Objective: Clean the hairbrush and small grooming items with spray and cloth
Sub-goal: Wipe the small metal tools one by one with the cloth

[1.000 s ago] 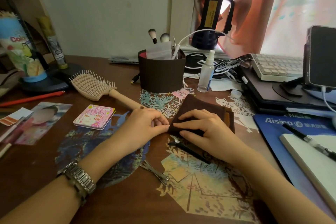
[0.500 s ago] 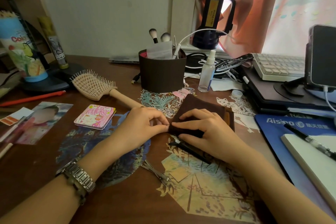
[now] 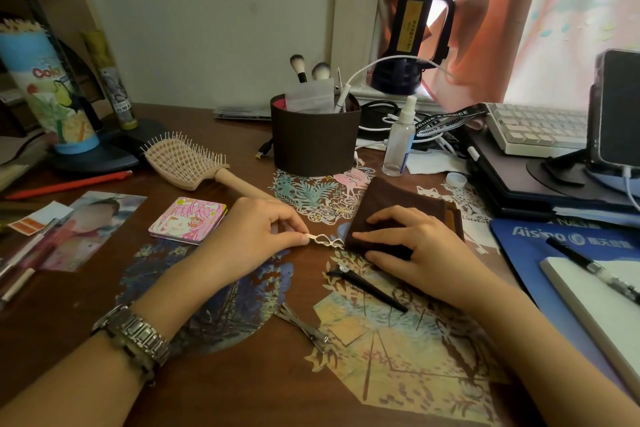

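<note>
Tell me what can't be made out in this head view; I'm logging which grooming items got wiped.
- Silver hair clip: its far end is hidden in the folded brown cloth, pinched by the right hand; the left hand covers the near tip.
- Spray bottle: fill level unreadable, clear and small.
- Hairbrush: cleanliness of the bristles too fine to judge.
- Phone: cut off by the right edge.
</note>
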